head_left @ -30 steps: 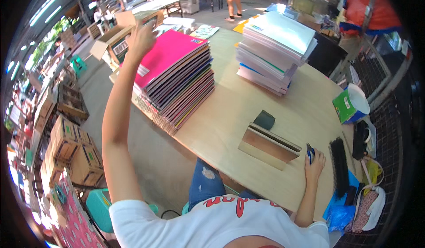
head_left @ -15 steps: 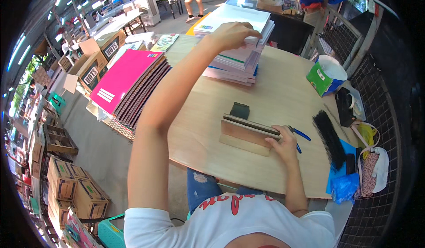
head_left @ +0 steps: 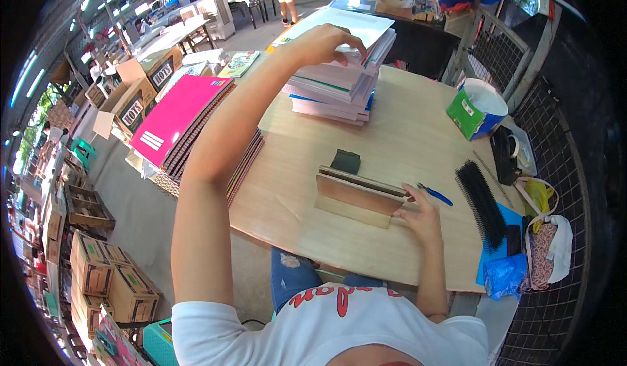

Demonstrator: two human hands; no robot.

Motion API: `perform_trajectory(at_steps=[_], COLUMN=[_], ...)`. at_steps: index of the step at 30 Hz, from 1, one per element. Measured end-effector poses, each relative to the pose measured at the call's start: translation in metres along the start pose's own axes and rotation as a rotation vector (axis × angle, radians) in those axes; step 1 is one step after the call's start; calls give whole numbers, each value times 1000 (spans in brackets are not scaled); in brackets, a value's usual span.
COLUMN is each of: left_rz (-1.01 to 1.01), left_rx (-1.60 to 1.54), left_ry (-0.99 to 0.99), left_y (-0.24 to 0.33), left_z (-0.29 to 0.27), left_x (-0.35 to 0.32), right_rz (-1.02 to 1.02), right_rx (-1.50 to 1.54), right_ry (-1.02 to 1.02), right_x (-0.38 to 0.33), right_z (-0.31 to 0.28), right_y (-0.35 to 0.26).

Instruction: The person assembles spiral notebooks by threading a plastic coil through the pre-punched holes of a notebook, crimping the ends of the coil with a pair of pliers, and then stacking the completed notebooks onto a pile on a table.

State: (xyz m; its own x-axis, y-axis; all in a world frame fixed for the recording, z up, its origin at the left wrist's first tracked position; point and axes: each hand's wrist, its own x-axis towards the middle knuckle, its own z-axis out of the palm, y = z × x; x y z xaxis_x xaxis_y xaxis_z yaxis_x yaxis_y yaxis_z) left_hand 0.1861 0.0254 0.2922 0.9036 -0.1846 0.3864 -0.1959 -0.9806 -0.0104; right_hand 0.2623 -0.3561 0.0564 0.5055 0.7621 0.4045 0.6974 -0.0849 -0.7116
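My left hand point(head_left: 325, 42) reaches over a tall stack of white booklets point(head_left: 336, 98). Its bent fingers and thumb close on the right corner of the top booklet point(head_left: 356, 25); the fingertips are partly hidden. Nearer to me, a slotted wooden stand point(head_left: 359, 195) rests on the table. My right hand point(head_left: 423, 219) holds the stand's right end lightly between fingertips and thumb. Just beyond the stand lies a small dark block point(head_left: 346, 161). Blue-handled pliers point(head_left: 436, 196) lie beside my right hand, partly hidden by it.
Pink-covered spiral notebooks point(head_left: 179, 114) are piled at the left, partly behind my left forearm. A green and blue box point(head_left: 469, 114), a black brush point(head_left: 480, 199) and a blue plastic bag point(head_left: 506, 276) line the right side. Mesh fencing point(head_left: 548, 170) stands beyond the table's right edge.
My left hand and forearm have shifted left along the stack, uncovering more notebooks. My right hand's grip on the stand's end looks looser. The view has shifted slightly.
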Motion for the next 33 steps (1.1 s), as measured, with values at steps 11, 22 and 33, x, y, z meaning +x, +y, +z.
perform_trajectory(at_steps=[11, 22, 33], left_rz=[44, 2, -85], left_rx=[52, 20, -32], left_ry=[92, 243, 264], left_y=[1, -11, -35], left_z=[4, -5, -9], left_x=[-6, 1, 8], right_rz=[23, -148, 163], right_rx=[7, 505, 942], right_ry=[65, 99, -64], right_x=[-7, 130, 318], right_z=[-13, -19, 24], right_y=[12, -49, -126])
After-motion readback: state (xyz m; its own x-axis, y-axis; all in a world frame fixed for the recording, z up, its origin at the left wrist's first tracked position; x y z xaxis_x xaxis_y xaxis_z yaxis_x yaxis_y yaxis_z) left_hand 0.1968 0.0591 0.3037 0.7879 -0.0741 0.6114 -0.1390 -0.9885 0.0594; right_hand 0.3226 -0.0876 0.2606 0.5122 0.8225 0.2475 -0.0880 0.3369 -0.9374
